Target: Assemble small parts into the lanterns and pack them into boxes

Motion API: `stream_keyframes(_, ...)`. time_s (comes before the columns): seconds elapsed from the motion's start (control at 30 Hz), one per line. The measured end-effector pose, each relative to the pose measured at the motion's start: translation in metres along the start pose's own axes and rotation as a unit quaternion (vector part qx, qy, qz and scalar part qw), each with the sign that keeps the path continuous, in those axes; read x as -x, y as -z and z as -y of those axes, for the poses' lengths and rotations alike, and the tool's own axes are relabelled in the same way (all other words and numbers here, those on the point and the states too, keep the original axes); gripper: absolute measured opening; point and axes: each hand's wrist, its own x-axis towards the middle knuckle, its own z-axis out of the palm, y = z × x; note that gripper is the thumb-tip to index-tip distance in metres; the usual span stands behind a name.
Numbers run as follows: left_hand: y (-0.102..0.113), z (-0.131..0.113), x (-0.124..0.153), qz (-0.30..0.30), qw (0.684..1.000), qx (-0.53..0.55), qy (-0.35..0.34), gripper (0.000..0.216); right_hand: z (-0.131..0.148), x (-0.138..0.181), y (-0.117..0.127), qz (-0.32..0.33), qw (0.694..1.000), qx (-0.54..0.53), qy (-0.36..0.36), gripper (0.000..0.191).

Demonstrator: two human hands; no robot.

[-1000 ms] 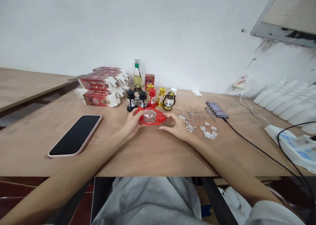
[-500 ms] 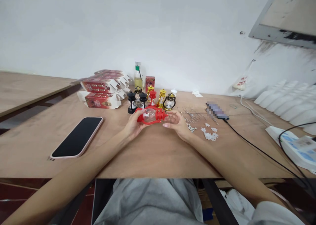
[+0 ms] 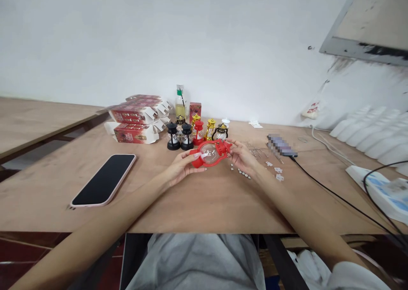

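You hold a red plastic toy lantern with a clear round globe [image 3: 210, 154] between both hands, a little above the brown wooden table [image 3: 207, 201], near its middle. The lantern lies on its side and is tilted, with the right end higher. Your left hand [image 3: 181, 169] grips the lower, near end with the fingertips. Your right hand [image 3: 244, 156] is closed around the upper, far end.

I think the grip is light, only with fingertips, so the lantern may slip or twist if you pull the two ends with uneven force. The clear globe looks smooth and could come out of the red frame.

Just behind the lantern stands a row of small black, red and gold toy lanterns [image 3: 197, 130]. A push forward could knock them over like dominoes.

Under your right wrist lie small pale round pieces [image 3: 242, 172], and a few white flat pieces [image 3: 277, 171] are just to the right. If the wrist drops or slides, they may scatter. The black phone with a pink case [image 3: 103, 179] lies well apart on the left, so it seems safe.
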Motion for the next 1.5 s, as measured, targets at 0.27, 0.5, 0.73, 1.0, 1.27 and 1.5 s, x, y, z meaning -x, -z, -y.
stream_keyframes(0.27,-0.006,0.003,0.0,-0.038,0.994,-0.097,-0.025,0.034,0.015,-0.007,0.009,-0.091,0.991,0.084,0.056,0.041)
stream_keyframes(0.5,0.0,0.016,-0.009,-0.055,0.968,-0.234,-0.078,0.051,0.043,0.001,-0.021,-0.015,0.949,0.229,0.217,0.04)
stream_keyframes(0.73,0.011,0.025,-0.017,-0.027,0.951,-0.282,-0.121,0.047,0.043,-0.002,-0.051,0.063,0.895,0.342,0.278,0.024)
stream_keyframes(1.0,0.018,0.029,-0.017,-0.036,0.905,-0.38,-0.185,0.047,0.014,0.024,-0.055,0.175,0.693,0.569,0.407,0.011)
stream_keyframes(1.27,0.017,0.026,-0.017,-0.035,0.877,-0.432,-0.206,0.044,-0.015,0.028,-0.034,0.232,0.531,0.66,0.479,0.021)
stream_keyframes(1.5,0.032,-0.007,-0.014,0.009,0.886,-0.432,-0.17,0.048,-0.028,0.034,-0.019,0.119,0.623,0.577,0.514,0.04)
